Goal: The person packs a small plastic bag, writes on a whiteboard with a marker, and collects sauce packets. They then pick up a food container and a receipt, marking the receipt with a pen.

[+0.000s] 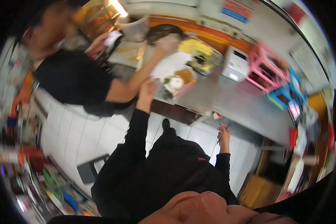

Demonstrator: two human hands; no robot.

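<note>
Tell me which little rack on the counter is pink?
The pink rack is the one nearer the white box. The other rack, just past it toward the counter's end, is blue.

Food tray (177, 83) on steel counter (227, 100)

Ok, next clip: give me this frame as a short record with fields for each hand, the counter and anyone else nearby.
view: head camera, tilted and blurred
left hand: raised to the edge of the tray, whether it grips it cannot be told
tray contents: plate of brown food and a small white bowl
right hand: fingers closed on a thin dark pen-like object, below the steel counter
other person: black shirt, arm reaching over the counter
</note>
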